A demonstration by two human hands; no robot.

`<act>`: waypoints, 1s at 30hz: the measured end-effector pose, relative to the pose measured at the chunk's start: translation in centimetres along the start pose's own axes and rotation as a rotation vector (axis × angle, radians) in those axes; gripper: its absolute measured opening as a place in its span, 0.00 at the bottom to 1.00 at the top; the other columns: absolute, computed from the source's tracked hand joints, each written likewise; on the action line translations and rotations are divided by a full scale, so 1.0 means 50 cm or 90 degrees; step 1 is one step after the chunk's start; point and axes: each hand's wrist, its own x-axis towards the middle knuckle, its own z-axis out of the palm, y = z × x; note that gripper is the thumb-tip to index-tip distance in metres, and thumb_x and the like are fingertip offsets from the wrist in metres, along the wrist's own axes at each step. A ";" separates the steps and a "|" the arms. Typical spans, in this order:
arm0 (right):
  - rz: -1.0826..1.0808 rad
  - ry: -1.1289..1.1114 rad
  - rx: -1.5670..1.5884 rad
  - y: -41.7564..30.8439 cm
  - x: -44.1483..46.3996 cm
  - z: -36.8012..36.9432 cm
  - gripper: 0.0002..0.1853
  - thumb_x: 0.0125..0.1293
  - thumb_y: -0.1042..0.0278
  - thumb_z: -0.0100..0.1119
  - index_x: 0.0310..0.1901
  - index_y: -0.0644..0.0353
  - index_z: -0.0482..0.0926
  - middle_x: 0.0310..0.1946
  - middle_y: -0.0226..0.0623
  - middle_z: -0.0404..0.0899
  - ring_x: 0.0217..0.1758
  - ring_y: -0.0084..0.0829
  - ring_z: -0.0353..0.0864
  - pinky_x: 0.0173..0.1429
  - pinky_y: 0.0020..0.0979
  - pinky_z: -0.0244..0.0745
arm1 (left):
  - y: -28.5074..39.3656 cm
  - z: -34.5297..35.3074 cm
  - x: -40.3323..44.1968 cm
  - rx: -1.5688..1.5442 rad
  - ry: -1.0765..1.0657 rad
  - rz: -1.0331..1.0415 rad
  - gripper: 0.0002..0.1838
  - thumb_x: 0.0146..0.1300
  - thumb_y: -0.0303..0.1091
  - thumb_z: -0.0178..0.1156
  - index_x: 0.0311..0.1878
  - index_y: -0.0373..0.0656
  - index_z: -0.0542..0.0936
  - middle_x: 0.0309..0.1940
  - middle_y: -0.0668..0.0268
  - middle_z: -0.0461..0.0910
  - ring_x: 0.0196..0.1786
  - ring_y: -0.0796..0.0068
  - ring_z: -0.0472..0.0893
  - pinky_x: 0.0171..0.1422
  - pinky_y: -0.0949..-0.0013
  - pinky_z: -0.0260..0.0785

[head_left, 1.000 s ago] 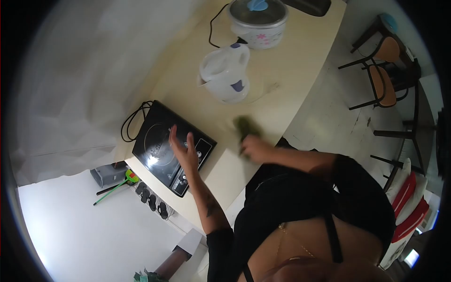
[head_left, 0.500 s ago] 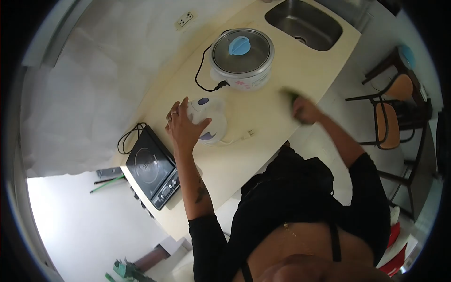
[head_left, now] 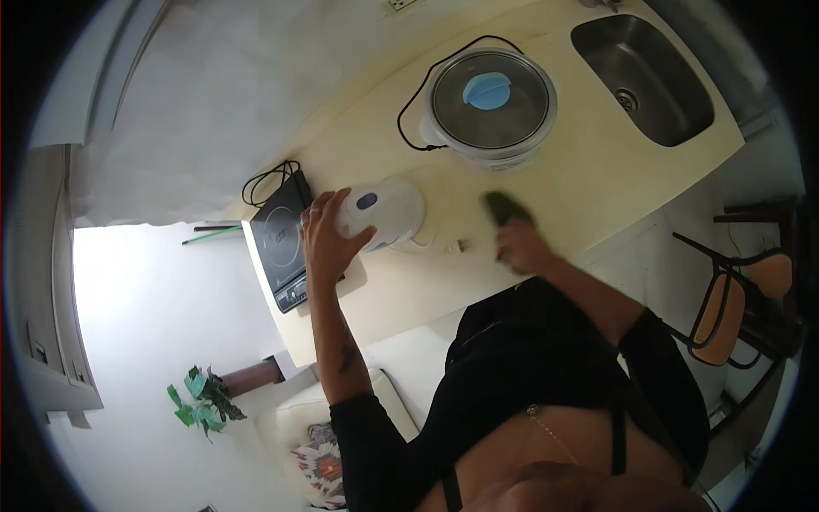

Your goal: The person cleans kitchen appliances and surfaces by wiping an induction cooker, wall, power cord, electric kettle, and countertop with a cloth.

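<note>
My left hand (head_left: 326, 243) is on one end of a white electric kettle (head_left: 399, 209) with purple parts, its thumb and fingers curved around it. The kettle is on the cream counter (head_left: 401, 294), close to the black induction cooker (head_left: 280, 232). A short white cord runs from the kettle to a plug (head_left: 458, 247) on the counter. In my right hand (head_left: 522, 247) is a blurred dark green item (head_left: 505, 207), possibly a cloth or sponge, low over the counter. Above it sits a white electric pot (head_left: 492, 98) with a glass lid and blue knob.
A steel sink (head_left: 644, 81) is set into the counter at the upper right. The pot's black cord (head_left: 411, 98) curls along its left side. Chairs (head_left: 721, 311) stand at the right, beyond the counter edge. A leafy plant (head_left: 205, 401) is at the lower left.
My left hand has gone from over the induction cooker to the kettle and taken hold of it. My right hand has moved over the counter with the green item. The view has shifted, showing the sink.
</note>
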 end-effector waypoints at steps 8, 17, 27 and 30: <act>0.022 -0.006 -0.167 0.052 0.045 -0.049 0.02 0.43 0.69 0.59 0.18 0.55 0.78 0.24 0.39 0.76 0.36 0.43 0.74 0.41 0.42 0.70 | 0.009 0.023 0.049 0.025 -0.008 0.000 0.41 0.43 0.45 0.71 0.65 0.54 0.68 0.62 0.59 0.69 0.65 0.52 0.64 0.64 0.52 0.58; 0.176 -0.053 0.129 -0.199 0.285 -0.141 0.30 0.51 0.75 0.60 0.59 0.56 0.69 0.45 0.43 0.78 0.42 0.43 0.78 0.48 0.36 0.73 | -0.093 0.330 -0.204 -0.236 0.087 -0.035 0.19 0.50 0.22 0.61 0.47 0.45 0.74 0.49 0.60 0.74 0.58 0.53 0.69 0.63 0.54 0.59; 0.125 -0.145 0.109 -0.131 0.464 -0.025 0.23 0.51 0.73 0.65 0.52 0.61 0.77 0.41 0.41 0.83 0.43 0.35 0.82 0.51 0.32 0.73 | -0.182 0.352 -0.234 -0.163 0.048 0.083 0.07 0.59 0.32 0.58 0.38 0.42 0.73 0.38 0.56 0.74 0.51 0.55 0.72 0.64 0.54 0.58; 0.140 -0.216 0.114 -0.119 0.462 -0.032 0.22 0.51 0.77 0.63 0.51 0.62 0.77 0.40 0.38 0.83 0.43 0.31 0.81 0.51 0.31 0.73 | -0.174 0.314 -0.311 -0.196 0.020 0.022 0.09 0.58 0.37 0.61 0.34 0.45 0.74 0.24 0.62 0.74 0.35 0.60 0.77 0.49 0.60 0.65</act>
